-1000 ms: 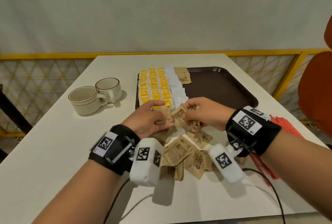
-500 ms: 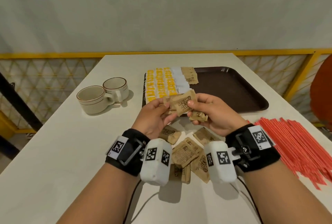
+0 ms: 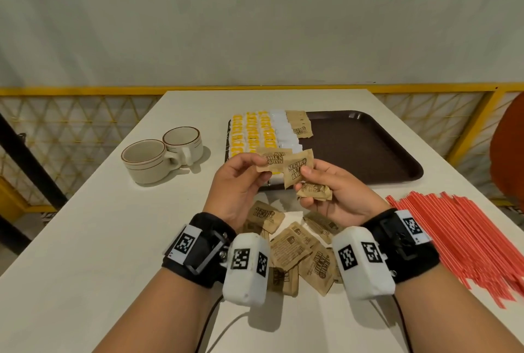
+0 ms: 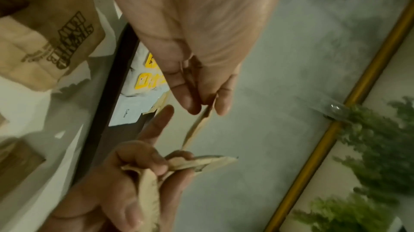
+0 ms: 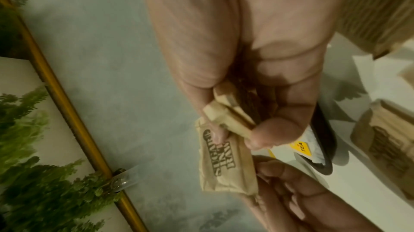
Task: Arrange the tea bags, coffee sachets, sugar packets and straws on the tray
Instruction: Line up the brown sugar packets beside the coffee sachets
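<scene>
I am holding both hands up just above the near edge of the brown tray (image 3: 368, 148), sorting brown sugar packets. My left hand (image 3: 235, 185) is pinching one packet (image 3: 273, 159) between thumb and fingertips, its long axis running left to right. My right hand (image 3: 337, 194) is pinching a second packet (image 3: 298, 171) that is standing more upright and tilted, while its lower fingers are curling round a third one (image 3: 314, 191); the right wrist view suggests there may be more than one tucked there, but I cannot tell the count. The two raised packets are overlapping at their edges, so neither hand is spread.

What I am judging for the coming move is the short brown row (image 3: 299, 126) lying on the tray at its far end, just right of the white sachets (image 3: 283, 131) and the yellow tea bags (image 3: 249, 133). That column is running near to far, and its free near end is lying straight ahead of my hands, slightly right. My right hand is the nearer one, so I am expecting to lay packets from there, long side across the column.

The loose pile of packets (image 3: 295, 247) is lying on the table (image 3: 99, 239) between my wrists, and the red straws (image 3: 467, 233) are lying well right, off the tray.
</scene>
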Motion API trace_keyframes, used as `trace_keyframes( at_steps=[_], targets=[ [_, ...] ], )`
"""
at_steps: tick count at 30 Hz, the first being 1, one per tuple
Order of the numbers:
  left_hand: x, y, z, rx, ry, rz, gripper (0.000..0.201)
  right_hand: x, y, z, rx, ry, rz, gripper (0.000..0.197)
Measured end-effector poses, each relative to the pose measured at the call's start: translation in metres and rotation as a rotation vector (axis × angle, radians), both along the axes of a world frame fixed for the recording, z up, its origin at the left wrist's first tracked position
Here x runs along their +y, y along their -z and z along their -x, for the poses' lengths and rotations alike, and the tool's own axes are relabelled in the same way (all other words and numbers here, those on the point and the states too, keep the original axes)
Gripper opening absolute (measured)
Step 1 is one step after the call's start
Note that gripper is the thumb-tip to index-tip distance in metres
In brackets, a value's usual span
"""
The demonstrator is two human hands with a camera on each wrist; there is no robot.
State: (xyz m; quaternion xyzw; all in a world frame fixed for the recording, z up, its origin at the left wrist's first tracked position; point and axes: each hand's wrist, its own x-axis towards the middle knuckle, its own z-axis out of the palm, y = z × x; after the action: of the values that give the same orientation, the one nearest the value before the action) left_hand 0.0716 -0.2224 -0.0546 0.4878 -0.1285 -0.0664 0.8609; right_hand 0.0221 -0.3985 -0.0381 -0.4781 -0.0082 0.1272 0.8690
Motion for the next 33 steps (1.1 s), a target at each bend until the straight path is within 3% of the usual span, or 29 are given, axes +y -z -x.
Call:
trace_keyframes(
  at_steps=[4,7,11,14,18,21,25,27,31,33],
  targets=[
    [-0.001,-0.002,0.002,-0.020,-0.071,-0.113,0.034,0.003,-0.003,0.002,0.001,0.050,0.020,0.028],
    [0.000,-0.003,0.003,-0.010,-0.063,-0.103,0.036,0.005,-0.001,0.002,0.008,0.096,0.041,0.033],
    [0.000,-0.003,0.008,0.000,0.046,-0.121,0.021,0.010,0.004,0.001,0.009,0.112,0.090,0.033],
    [-0.001,0.000,0.006,0.002,-0.073,-0.189,0.026,0.012,0.006,0.001,0.010,0.087,0.139,0.027],
    [0.008,-0.007,-0.001,0.098,-0.171,-0.075,0.023,0.004,0.002,0.000,-0.007,0.132,0.149,0.028],
    [0.015,-0.012,-0.002,0.132,-0.093,-0.083,0.021,-0.002,0.001,-0.001,-0.001,0.133,0.166,0.031],
    [0.016,-0.015,0.005,0.093,0.184,-0.290,0.025,0.002,0.002,0.001,0.000,0.020,0.296,0.030],
    [0.016,-0.013,0.004,0.071,0.242,-0.343,0.022,0.005,0.003,0.003,0.009,-0.039,0.347,0.027],
    [0.011,-0.006,-0.002,0.124,0.174,-0.217,0.008,0.012,0.004,0.003,-0.004,-0.011,0.318,0.022],
    [0.008,-0.004,0.001,0.136,0.213,-0.140,0.019,0.014,0.003,0.000,0.014,0.093,0.187,0.022]
  ],
)
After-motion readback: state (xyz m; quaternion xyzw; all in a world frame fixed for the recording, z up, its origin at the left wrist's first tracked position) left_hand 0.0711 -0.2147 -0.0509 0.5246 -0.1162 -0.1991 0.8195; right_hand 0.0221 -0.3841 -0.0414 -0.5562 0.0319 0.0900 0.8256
